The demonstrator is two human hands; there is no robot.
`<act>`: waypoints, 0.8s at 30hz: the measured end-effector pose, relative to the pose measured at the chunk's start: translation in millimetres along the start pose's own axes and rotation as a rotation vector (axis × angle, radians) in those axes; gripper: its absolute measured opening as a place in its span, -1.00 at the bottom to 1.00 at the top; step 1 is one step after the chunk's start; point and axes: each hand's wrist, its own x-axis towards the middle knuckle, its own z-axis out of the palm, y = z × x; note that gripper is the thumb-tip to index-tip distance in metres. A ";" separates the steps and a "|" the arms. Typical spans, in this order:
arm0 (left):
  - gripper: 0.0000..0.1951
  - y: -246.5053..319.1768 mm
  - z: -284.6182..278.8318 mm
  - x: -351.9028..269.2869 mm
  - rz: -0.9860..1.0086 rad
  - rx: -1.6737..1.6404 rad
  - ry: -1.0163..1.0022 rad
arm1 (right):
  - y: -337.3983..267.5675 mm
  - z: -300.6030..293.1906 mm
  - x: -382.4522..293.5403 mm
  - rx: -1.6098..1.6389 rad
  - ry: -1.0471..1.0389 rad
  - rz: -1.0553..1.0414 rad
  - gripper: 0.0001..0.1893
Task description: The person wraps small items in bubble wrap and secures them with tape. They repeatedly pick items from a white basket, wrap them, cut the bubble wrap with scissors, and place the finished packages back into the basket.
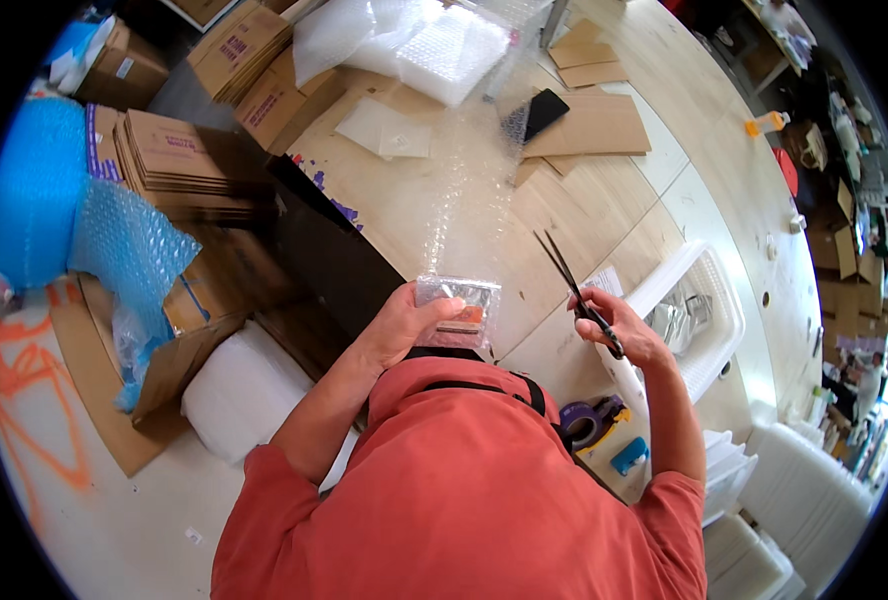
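My left hand pinches a small flat packet against my front, the thumb lying across its face. Clear bubble wrap covers the packet, and some print shows through. From its far side a long strip of clear bubble wrap runs up the table toward a larger heap of bubble wrap. To the right, my right hand holds black scissors by the handles. Their blades point away from me, nearly closed, and are apart from the strip.
A white plastic basket with silvery packets stands at the right. Near it lie a purple tape dispenser and a blue object. A black phone rests on cardboard sheets. Folded cartons and blue bubble wrap are at left.
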 end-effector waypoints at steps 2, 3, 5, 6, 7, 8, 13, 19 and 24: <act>-0.54 4.5 2.5 -4.2 -0.009 -0.012 -0.007 | -24.9 -3.3 4.5 -0.107 -0.104 0.040 -0.23; -0.53 6.7 1.4 -5.8 -0.026 -0.011 -0.029 | -37.8 -4.4 8.7 -0.160 -0.153 0.058 -0.22; -0.51 10.4 0.5 -10.5 -0.045 0.002 -0.060 | -59.1 -1.6 22.3 -0.285 -0.239 0.063 -0.19; -0.50 11.9 1.2 -13.1 -0.045 0.016 -0.068 | -66.9 0.6 30.4 -0.339 -0.279 0.049 -0.18; -0.49 12.3 1.4 -14.8 -0.045 0.031 -0.076 | -74.2 2.9 37.4 -0.393 -0.318 0.034 -0.17; -0.50 10.6 0.1 -14.8 -0.036 0.027 -0.084 | -81.0 5.5 42.5 -0.429 -0.343 0.025 -0.14; -0.54 0.1 -5.1 -19.5 -0.008 -0.050 -0.097 | -112.8 19.0 59.7 -0.561 -0.404 0.063 -0.16; -0.55 -10.7 -12.4 -23.7 -0.002 -0.094 -0.084 | -134.9 25.0 59.8 -0.623 -0.411 0.131 -0.28; -0.53 -15.3 -11.0 -29.5 0.036 -0.021 -0.076 | -120.5 35.4 69.1 -0.618 -0.447 -0.056 -0.32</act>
